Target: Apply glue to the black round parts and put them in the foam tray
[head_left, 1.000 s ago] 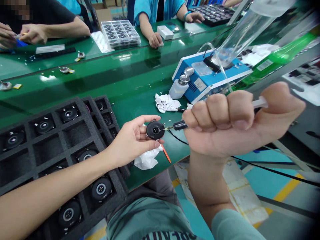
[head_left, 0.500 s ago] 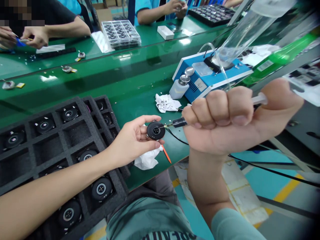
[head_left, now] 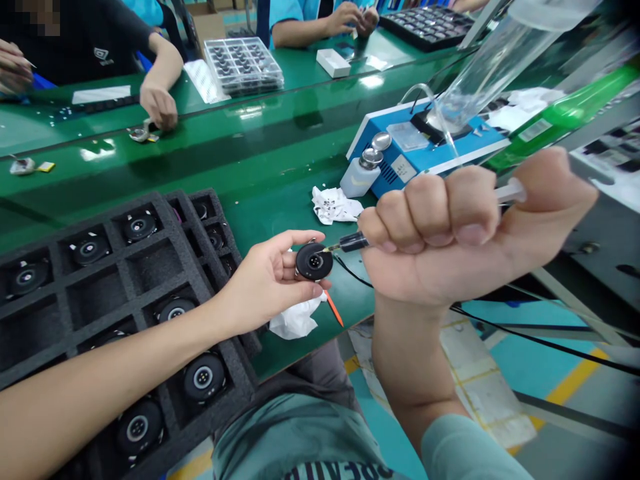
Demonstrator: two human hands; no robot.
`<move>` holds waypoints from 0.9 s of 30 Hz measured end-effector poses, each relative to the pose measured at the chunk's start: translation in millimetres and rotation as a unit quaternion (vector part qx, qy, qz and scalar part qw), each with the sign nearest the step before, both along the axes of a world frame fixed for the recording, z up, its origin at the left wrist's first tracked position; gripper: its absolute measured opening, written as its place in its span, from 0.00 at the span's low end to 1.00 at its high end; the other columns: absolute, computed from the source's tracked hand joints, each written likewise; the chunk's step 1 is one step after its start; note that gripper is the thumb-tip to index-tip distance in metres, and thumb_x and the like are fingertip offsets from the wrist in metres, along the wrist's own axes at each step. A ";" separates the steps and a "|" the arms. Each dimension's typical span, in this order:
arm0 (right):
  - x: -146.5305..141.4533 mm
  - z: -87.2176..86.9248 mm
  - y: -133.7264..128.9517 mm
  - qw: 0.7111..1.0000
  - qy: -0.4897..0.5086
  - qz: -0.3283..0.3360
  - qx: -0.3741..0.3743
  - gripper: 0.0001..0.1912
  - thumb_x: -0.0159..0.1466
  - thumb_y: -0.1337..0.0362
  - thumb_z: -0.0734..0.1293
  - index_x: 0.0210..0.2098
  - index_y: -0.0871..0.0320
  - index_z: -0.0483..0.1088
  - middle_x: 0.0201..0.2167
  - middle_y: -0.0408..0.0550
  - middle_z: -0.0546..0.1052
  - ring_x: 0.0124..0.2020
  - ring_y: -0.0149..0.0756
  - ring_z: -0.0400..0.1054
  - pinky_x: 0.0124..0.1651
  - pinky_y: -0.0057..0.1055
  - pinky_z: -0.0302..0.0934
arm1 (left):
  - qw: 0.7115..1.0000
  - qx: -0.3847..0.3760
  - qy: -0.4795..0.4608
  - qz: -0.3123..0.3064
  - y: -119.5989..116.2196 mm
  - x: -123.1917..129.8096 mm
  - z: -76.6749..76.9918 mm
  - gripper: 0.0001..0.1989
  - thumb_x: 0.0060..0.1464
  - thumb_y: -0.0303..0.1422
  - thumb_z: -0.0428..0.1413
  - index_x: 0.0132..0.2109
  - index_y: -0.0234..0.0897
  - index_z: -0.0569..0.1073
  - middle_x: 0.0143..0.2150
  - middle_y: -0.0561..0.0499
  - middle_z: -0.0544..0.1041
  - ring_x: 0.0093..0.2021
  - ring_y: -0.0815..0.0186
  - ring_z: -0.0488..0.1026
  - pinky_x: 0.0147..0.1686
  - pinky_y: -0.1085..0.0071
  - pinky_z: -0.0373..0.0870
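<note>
My left hand [head_left: 265,283] holds a round black disc component [head_left: 314,261] by its edge, with a small metal centre facing up. My right hand [head_left: 435,233] is a closed fist around a syringe dispenser [head_left: 355,241], which has a black barrel and a clear rear end [head_left: 510,191] sticking out past my thumb. Its fine needle tip sits at the disc's upper edge. A thin black cable [head_left: 353,272] runs below the syringe. Under my left hand lie a white tissue [head_left: 295,320] and an orange stick [head_left: 334,308].
A black foam tray [head_left: 100,267] holding several black discs lies left, under my left forearm. Ahead stand a blue bench machine [head_left: 425,150], a dispensing bottle [head_left: 360,179] and a stained tissue [head_left: 334,205]. Co-workers' hands work across the green bench.
My right fist and the syringe have shifted slightly left and up, bringing the needle tip to the disc. A co-worker's hand has moved down to the bench at the far left.
</note>
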State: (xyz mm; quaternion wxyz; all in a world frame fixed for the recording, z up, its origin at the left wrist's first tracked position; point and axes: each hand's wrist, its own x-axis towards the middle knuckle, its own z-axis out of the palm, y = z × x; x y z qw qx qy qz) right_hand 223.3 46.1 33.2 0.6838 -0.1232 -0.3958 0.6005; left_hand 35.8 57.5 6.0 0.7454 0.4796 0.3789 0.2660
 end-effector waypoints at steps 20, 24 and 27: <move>-6.4 -13.6 7.4 0.994 -0.069 -0.027 0.084 0.32 0.69 0.43 0.61 0.15 0.53 0.52 0.13 0.35 0.44 0.14 0.28 0.40 0.19 0.30 0.49 | 1.000 0.008 -0.012 0.001 1.0 -0.1 -6.3 0.33 0.43 0.19 0.69 0.56 0.35 0.70 0.38 0.51 0.84 0.38 0.65 0.84 0.41 0.73 0.79; -10.5 -6.2 -2.2 0.997 -0.048 -0.013 0.059 0.33 0.69 0.50 0.64 0.14 0.55 0.48 0.13 0.34 0.43 0.14 0.26 0.40 0.19 0.29 0.47 | 1.000 0.007 -0.010 0.005 0.4 -0.4 -5.1 0.33 0.43 0.19 0.69 0.56 0.35 0.70 0.38 0.51 0.84 0.38 0.64 0.84 0.40 0.73 0.79; 2.1 3.9 -7.6 0.998 -0.051 -0.027 0.029 0.34 0.68 0.56 0.67 0.14 0.56 0.44 0.13 0.34 0.43 0.14 0.25 0.40 0.20 0.28 0.47 | 1.000 0.004 -0.005 0.009 0.3 -0.7 -4.2 0.32 0.43 0.19 0.69 0.56 0.35 0.70 0.37 0.51 0.83 0.38 0.64 0.85 0.40 0.73 0.79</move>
